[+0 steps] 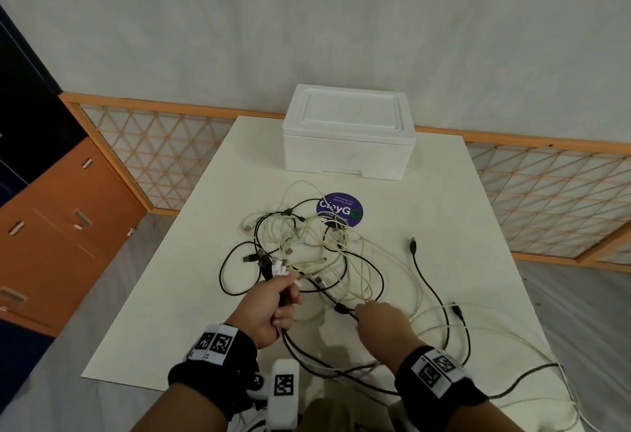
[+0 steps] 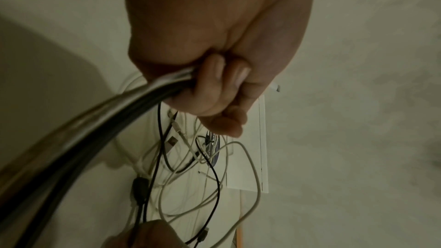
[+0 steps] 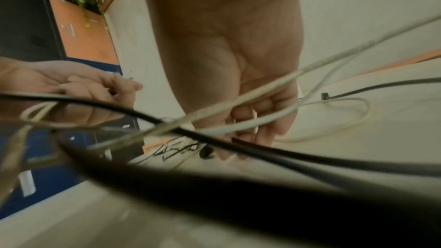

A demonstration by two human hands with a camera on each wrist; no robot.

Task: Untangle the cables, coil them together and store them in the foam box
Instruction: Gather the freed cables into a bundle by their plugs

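A tangle of black and white cables (image 1: pixel 314 247) lies in the middle of the white table (image 1: pixel 478 220). My left hand (image 1: pixel 281 303) is lifted over the table's near side and grips a bundle of several cable ends (image 2: pixel 95 129) in its fist; plugs stick out above the fist. To its right, my right hand (image 1: pixel 363 315) reaches down, and its fingertips (image 3: pixel 229 150) pinch a black cable (image 3: pixel 274 154) close to a thick black plug (image 1: pixel 340 308). A white cable (image 3: pixel 262 91) crosses under the right palm. The white foam box (image 1: pixel 348 131) stands closed at the table's far edge.
A round purple sticker (image 1: pixel 339 209) is on the table between the tangle and the box. A loose black cable end (image 1: pixel 413 245) lies to the right, and more cable loops trail off the near right edge. Orange cabinets (image 1: pixel 68 226) stand to the left.
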